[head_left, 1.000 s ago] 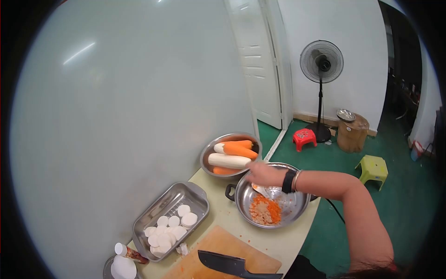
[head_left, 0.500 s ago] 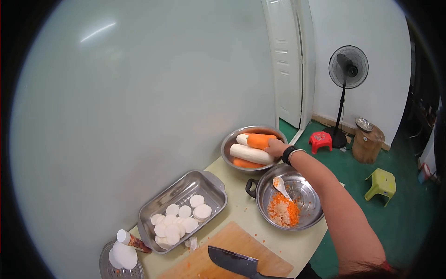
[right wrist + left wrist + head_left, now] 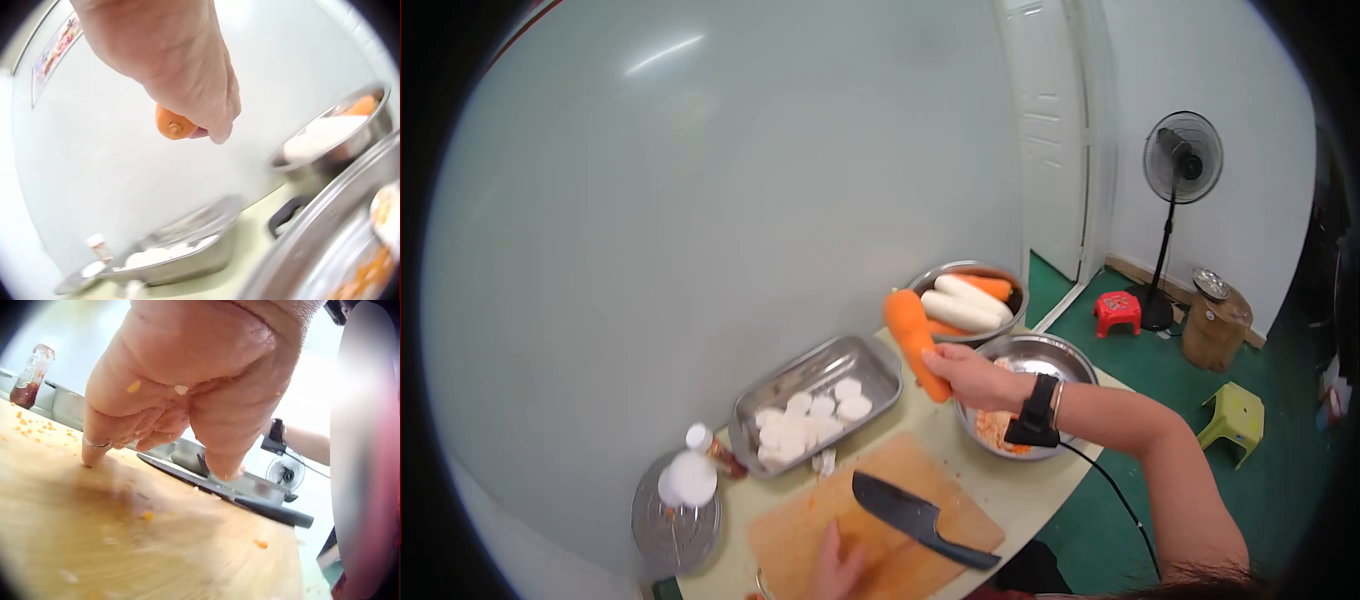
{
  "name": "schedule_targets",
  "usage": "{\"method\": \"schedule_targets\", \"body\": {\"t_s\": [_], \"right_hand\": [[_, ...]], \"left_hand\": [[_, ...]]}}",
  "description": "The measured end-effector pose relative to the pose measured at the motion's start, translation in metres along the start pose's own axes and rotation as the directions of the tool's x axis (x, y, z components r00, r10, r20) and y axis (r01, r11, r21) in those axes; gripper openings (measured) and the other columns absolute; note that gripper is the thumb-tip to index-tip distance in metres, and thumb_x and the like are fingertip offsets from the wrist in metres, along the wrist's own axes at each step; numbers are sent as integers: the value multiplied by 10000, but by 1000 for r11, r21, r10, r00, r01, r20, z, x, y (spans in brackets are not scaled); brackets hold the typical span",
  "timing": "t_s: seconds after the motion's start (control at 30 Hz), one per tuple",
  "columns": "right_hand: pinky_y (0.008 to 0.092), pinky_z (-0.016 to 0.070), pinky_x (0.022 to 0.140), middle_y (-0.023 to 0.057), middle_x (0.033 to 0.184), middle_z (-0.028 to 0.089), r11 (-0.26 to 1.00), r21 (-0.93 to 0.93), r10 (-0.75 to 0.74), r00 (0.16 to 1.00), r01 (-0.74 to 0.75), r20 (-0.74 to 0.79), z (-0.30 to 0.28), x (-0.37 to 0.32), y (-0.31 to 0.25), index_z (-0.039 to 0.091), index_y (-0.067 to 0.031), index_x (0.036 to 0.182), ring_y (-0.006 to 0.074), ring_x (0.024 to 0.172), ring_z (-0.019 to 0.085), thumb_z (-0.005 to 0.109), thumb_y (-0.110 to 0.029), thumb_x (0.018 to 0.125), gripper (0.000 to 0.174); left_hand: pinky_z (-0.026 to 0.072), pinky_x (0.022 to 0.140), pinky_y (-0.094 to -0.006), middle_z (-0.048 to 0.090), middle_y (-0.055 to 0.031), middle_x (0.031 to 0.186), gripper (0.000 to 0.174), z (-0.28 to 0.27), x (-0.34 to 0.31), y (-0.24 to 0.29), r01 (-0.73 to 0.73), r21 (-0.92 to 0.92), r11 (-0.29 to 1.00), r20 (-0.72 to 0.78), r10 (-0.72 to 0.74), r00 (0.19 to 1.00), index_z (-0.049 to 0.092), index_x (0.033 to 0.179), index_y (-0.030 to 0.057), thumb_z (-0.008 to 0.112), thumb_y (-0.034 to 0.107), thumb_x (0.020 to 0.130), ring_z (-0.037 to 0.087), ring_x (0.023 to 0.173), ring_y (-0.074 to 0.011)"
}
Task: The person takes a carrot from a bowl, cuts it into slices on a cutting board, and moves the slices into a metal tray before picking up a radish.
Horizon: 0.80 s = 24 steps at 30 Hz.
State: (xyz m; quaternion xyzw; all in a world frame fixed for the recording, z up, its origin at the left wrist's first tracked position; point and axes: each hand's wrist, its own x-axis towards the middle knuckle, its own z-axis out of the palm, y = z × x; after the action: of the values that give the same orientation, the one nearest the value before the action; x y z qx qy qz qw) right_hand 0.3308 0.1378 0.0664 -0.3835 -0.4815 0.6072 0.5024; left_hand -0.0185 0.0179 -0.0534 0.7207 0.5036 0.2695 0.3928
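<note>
My right hand point(image 3: 970, 372) grips a thick orange carrot point(image 3: 908, 325) near its lower end, raised above the table between the tray and the round pan. In the right wrist view the carrot's end point(image 3: 173, 125) pokes out below the palm. Over the wooden cutting board point(image 3: 785, 545), my left hand point(image 3: 837, 570) holds nothing; in the left wrist view its fingers point(image 3: 99, 434) point down, tips right at the board, with bits of food stuck to the palm. A black-bladed cleaver point(image 3: 900, 512) lies across the board, close beyond that hand.
A grey tray point(image 3: 880, 385) holds white radish slices. Behind the round pan point(image 3: 1085, 372) with chopped carrot, a steel bowl point(image 3: 1018, 305) holds carrots and peeled white radishes. A bottle point(image 3: 718, 452) and a steel plate point(image 3: 645, 520) stand left. Stools and a fan point(image 3: 1183, 158) stand beyond.
My right hand reached over the pan into the steel bowl, took hold of a carrot and lifted it leftward over the table. My left hand has come into view above the cutting board.
</note>
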Motion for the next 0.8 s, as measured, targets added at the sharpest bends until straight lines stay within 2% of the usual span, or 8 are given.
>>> {"method": "schedule_targets", "body": {"t_s": [0.17,0.27,0.3,0.37,0.47,0.57,0.67,0.8], "right_hand": [[228,431,705,-9,948,536,999,-28,41,976,-36,215,111,-79,53,524,-25,1141,56,813,469,462,-347,986,363],[296,454,737,60,963,571,960,-280,85,961,-8,264,148,-112,94,506,8,1157,119,861,517,456,-339,981,393],[319,461,748,115,932,596,966,-228,-48,957,117,288,159,-125,98,514,16,1142,172,833,563,442,-329,981,387],[310,457,686,85,877,564,931,-346,-7,953,116,302,167,-128,136,503,-22,1179,173,742,545,462,-353,978,389],[389,472,727,177,939,587,740,-596,-95,925,312,367,158,-131,155,503,8,1164,320,807,581,499,-334,950,403],[436,471,740,231,948,572,333,-847,-326,893,415,310,138,-159,129,509,25,1114,399,853,564,592,-309,880,416],[436,475,717,222,883,551,281,-930,-286,946,236,154,117,-182,115,520,18,1050,373,838,560,672,-290,810,419],[420,481,617,177,800,538,174,-976,-265,961,129,80,101,-196,128,496,-18,941,334,751,575,724,-263,742,389]], "left_hand": [[320,1069,-376,429,-180,1383,586,-6,2,70,140,-682,718,-113,-293,949,324,1399,9,433,410,986,408,1299,-256],[411,976,-386,524,-132,1247,538,-2,-3,68,120,-820,559,-12,-226,974,405,1325,68,411,477,976,513,1152,-228],[427,945,-381,537,-119,1204,504,2,-4,61,121,-820,559,-16,-235,972,419,1300,74,423,460,976,529,1105,-219],[461,884,-371,564,-93,1119,435,10,-12,45,134,-818,559,-18,-258,966,448,1249,87,447,428,978,559,1010,-200],[466,828,-313,578,-52,1039,424,16,-31,46,122,-814,568,-32,-253,967,489,1164,38,585,376,927,561,949,-154],[477,790,-349,597,-103,996,467,16,-42,47,35,-237,971,-271,-101,957,498,1109,23,686,362,850,588,909,-233],[476,772,-389,590,-179,986,557,8,-51,38,-118,334,935,-153,177,972,488,1096,-1,737,380,775,584,902,-342],[473,765,-431,572,-231,977,589,12,-60,44,-63,457,887,-58,101,993,485,1078,-13,742,402,748,560,921,-406]]}}
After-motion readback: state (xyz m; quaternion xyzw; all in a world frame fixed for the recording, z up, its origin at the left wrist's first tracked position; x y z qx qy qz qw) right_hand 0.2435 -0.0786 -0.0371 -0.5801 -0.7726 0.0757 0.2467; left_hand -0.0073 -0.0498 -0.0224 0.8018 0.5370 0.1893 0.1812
